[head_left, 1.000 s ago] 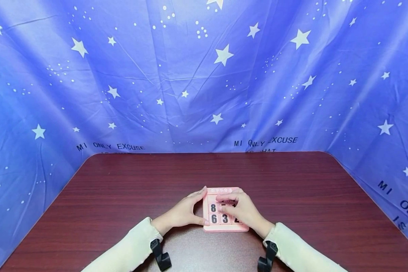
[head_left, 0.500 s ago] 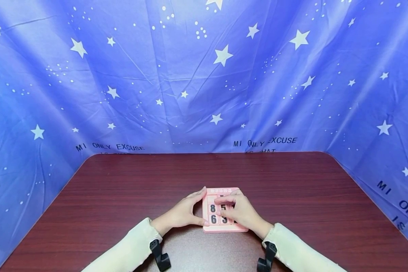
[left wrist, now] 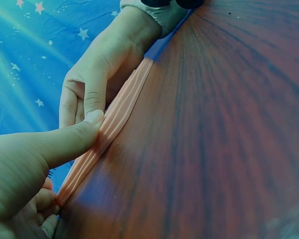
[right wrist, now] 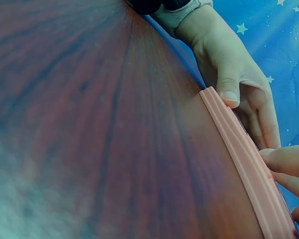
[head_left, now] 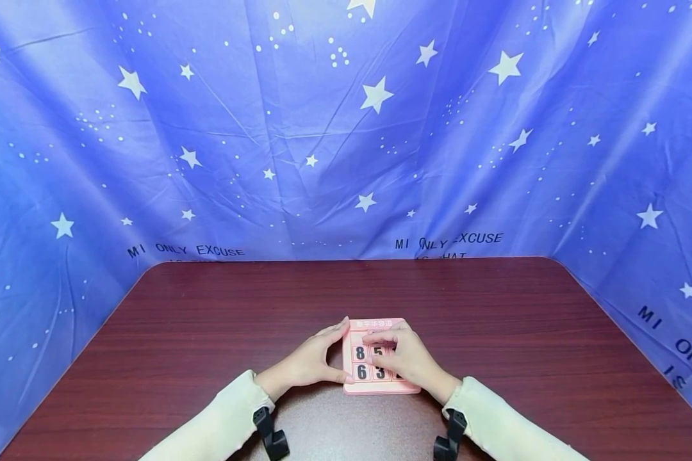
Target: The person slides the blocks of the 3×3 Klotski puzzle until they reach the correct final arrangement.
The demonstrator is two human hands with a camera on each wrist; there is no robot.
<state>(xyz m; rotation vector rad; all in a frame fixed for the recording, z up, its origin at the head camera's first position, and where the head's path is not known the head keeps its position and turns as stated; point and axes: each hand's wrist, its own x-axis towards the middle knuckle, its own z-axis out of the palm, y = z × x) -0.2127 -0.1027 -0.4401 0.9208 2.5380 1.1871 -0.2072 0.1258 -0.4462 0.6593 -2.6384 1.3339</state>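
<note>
A pink number sliding puzzle (head_left: 380, 387) lies flat on the table in the head view, with black digits on its tiles. Tiles 8 (head_left: 360, 353), 5 (head_left: 377, 352), 6 (head_left: 361, 372) and 3 (head_left: 380, 372) can be read; others sit partly under the right hand. My left hand (head_left: 307, 362) grips the frame's left side, thumb at the near corner and fingers at the far corner. Over the right part is my right hand (head_left: 412, 357), its thumb and forefinger extended onto the tiles. In both wrist views the puzzle shows edge-on as a thin pink slab (left wrist: 122, 107).
The dark red wooden table (head_left: 207, 314) extends around the puzzle. A blue star-printed curtain (head_left: 300, 128) hangs behind it and along both sides. Black wrist mounts (head_left: 271, 435) are strapped over pale sleeves (head_left: 213, 422).
My right thumb and forefinger have shifted slightly left, and the thumb a little nearer, so the 5 tile shows more. My left hand stays in place on the frame.
</note>
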